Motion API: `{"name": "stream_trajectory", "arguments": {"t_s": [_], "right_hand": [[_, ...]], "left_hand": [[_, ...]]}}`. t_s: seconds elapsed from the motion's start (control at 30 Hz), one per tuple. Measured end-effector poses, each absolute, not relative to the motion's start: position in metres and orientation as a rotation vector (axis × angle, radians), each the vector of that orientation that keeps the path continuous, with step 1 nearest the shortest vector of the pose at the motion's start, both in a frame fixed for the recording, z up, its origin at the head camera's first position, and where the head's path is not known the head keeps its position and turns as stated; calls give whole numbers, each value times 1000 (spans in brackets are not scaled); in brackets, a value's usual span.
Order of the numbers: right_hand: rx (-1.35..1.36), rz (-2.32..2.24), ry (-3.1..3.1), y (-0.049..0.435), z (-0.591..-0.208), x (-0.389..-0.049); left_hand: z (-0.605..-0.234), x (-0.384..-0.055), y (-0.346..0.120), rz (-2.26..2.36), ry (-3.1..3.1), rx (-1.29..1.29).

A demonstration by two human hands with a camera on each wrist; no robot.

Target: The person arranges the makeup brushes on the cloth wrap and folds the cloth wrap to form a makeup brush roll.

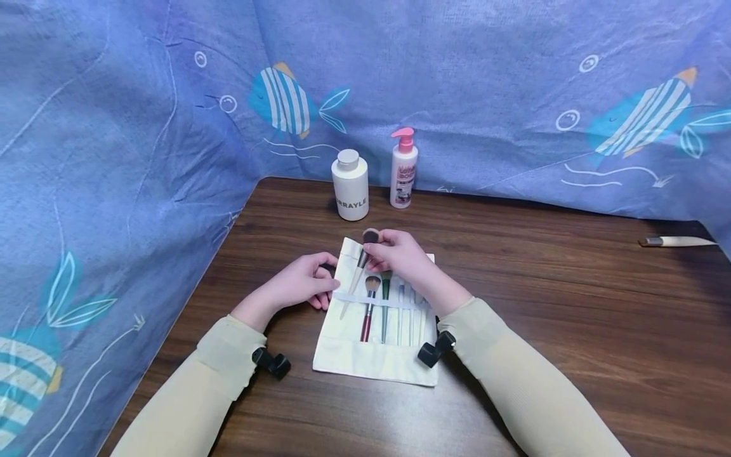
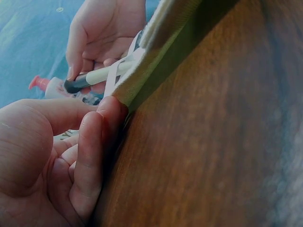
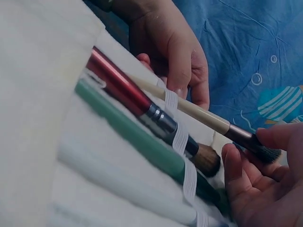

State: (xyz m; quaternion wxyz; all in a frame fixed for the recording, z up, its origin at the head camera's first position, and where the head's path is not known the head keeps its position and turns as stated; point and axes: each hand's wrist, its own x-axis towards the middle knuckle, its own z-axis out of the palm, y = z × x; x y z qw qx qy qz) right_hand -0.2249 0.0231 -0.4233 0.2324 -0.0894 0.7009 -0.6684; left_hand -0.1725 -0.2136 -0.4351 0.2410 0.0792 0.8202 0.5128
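Observation:
A cream cloth brush roll (image 1: 377, 365) lies unrolled on the table. My left hand (image 1: 305, 279) pinches its left edge. With thumb and fingers, my right hand (image 1: 402, 254) grips a makeup brush (image 3: 203, 116) near its dark bristle head; its pale handle runs under the white elastic band (image 3: 189, 179). Next to it, a red-handled brush (image 3: 120, 85) and a green-handled brush (image 3: 128, 130) sit under the band, lower ends in the roll's bottom pocket. Several pale-handled brushes (image 1: 412, 317) fill the roll's right side, their tops partly hidden by my right hand and wrist.
Behind the roll stand a white bottle (image 1: 351, 187) and a white pump bottle (image 1: 403, 174) with a pink top. A pale-handled brush (image 1: 679, 242) lies at the table's far right. A blue fish-print curtain (image 1: 457, 76) hangs along the back and left.

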Motion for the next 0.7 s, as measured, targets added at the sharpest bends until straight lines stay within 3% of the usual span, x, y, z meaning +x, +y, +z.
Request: {"name": "stream_trajectory", "arguments": {"t_s": [0.7], "right_hand": [[-239, -1575, 2183, 16, -427, -229]], "left_hand": [[-436, -174, -214, 1392, 2245, 200]]}}
